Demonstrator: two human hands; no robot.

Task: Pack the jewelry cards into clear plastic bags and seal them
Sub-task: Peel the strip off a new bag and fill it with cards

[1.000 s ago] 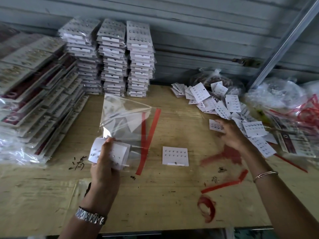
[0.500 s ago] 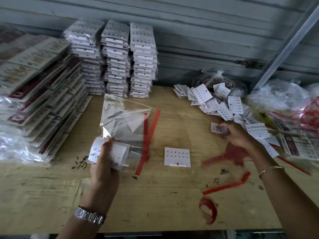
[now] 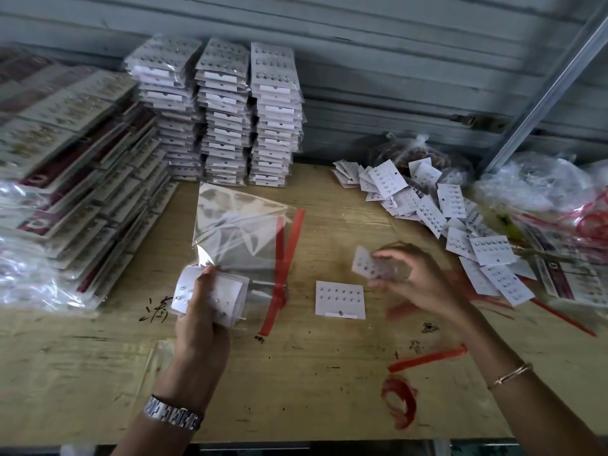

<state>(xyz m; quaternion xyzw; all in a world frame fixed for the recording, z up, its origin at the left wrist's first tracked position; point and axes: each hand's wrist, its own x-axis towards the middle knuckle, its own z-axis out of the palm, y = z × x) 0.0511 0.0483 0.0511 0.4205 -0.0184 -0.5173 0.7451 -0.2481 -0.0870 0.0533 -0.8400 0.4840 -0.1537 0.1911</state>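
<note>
My left hand [image 3: 200,311] grips a small stack of white jewelry cards [image 3: 230,292] with studs, low at centre left. Just beyond it lies a clear plastic bag [image 3: 237,225] with a red seal strip [image 3: 283,271]. My right hand [image 3: 418,278] pinches one white jewelry card [image 3: 365,264], blurred, above the wooden table [image 3: 296,373]. A single card [image 3: 340,299] lies flat between my hands. A loose pile of cards [image 3: 454,222] spreads at the right.
Three tall stacks of bagged cards [image 3: 223,113] stand at the back. Larger packed cards [image 3: 65,179] lean at the left. Crumpled plastic bags and red bands [image 3: 559,199] lie far right. Red strips [image 3: 427,358] and a red band [image 3: 399,403] lie near the front edge.
My right hand has drawn back from the loose pile toward the centre, carrying one card. The left hand stays put with its stack.
</note>
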